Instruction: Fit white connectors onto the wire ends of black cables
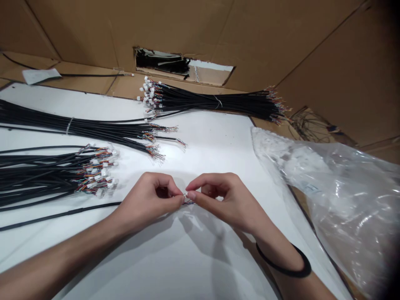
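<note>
My left hand point(150, 195) and my right hand point(226, 200) meet over the white tabletop, each with thumb and forefinger pinched together. Thin coloured wires point(188, 203) show between the fingertips. A small whitish piece is at the same spot, too small to tell whether it is a wire end or a connector. The left hand pinches the wires; what the right fingertips hold is mostly hidden. A single black cable point(71, 212) comes from the left edge and passes out of sight behind my left wrist.
Left lie a bundle of black cables with white connectors point(100, 173) and a tied bundle with bare wire ends point(93, 127). Another tied bundle point(215, 100) lies at the back. A clear plastic bag point(343, 187) with white contents is at right. Cardboard walls point(265, 37) surround the table point(212, 141).
</note>
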The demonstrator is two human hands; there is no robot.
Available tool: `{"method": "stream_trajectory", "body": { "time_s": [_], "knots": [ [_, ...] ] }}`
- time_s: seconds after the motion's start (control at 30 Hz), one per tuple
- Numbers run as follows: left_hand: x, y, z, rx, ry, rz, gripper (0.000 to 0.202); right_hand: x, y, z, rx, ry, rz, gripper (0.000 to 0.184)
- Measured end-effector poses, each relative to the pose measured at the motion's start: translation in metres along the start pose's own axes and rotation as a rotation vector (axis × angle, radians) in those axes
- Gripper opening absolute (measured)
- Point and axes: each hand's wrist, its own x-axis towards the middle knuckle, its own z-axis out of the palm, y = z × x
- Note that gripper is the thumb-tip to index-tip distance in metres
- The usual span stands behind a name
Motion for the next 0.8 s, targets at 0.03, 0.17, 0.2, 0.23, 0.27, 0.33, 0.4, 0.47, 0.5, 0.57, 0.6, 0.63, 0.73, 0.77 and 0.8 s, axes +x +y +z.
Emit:
{"method": "stream_trajectory", "body": {
  "time_s": [0.03,0.17,0.2,0.23,0.27,0.33,0.4,0.47,0.5,0.57,0.6,0.63,0.73,0.77,0.8],
  "knots": [
    [0.0,0.0001,0.0,0.005,0.0,0.0,0.012,-0.0004,-0.0003,-0.0003,0.0,-0.002,0.0,0.022],
    [-0.0001,0.0001,0.0001,0.0,0.006,0.002,0.015,-0.0016,-0.0011,-0.0004,0.013,-0.005,-0.013,0.022],
    [-0.0001,0.0001,0.0001,0.001,0.009,0.005,0.016,-0.0017,-0.0014,-0.0004,0.019,-0.005,-0.014,0.022],
    [0.0,0.0,0.0002,0.005,0.011,0.01,0.016,-0.0017,-0.0017,-0.0004,0.028,-0.006,-0.011,0.022],
    [0.0001,-0.0001,0.0003,0.008,0.015,0.013,0.017,-0.0015,-0.002,-0.0005,0.042,-0.007,-0.004,0.021],
    [0.0006,-0.0003,0.0005,0.008,0.017,0.02,0.016,-0.0007,-0.0023,-0.0011,0.098,-0.016,0.021,0.02],
    [0.001,-0.0004,0.0008,0.014,0.025,0.021,0.014,0.0005,-0.0018,-0.002,0.179,-0.039,0.057,0.019],
    [0.0011,-0.0005,0.0011,0.026,0.032,0.016,0.014,0.0015,-0.0002,-0.0029,0.25,-0.069,0.089,0.019],
    [0.0008,-0.0004,0.0013,0.029,0.033,0.01,0.013,0.0019,0.0008,-0.0033,0.27,-0.083,0.098,0.019],
    [0.0,0.0,0.0015,0.025,0.032,-0.007,0.013,0.0021,0.0024,-0.0038,0.28,-0.101,0.109,0.019],
    [-0.0005,0.0003,0.0017,0.02,0.03,-0.013,0.012,0.0021,0.0028,-0.0039,0.274,-0.105,0.112,0.019],
    [-0.0009,0.0006,0.0019,0.017,0.031,-0.017,0.012,0.002,0.0029,-0.0039,0.266,-0.108,0.113,0.02],
    [-0.001,0.0012,0.0024,0.026,0.038,-0.018,0.011,0.0015,0.0019,-0.0032,0.244,-0.102,0.115,0.02],
    [-0.0008,0.0011,0.0026,0.03,0.042,-0.018,0.011,0.0013,0.0014,-0.0028,0.236,-0.095,0.114,0.02],
    [-0.0005,0.0009,0.0027,0.034,0.046,-0.02,0.011,0.0011,0.001,-0.0022,0.225,-0.085,0.111,0.02]
  ]
}}
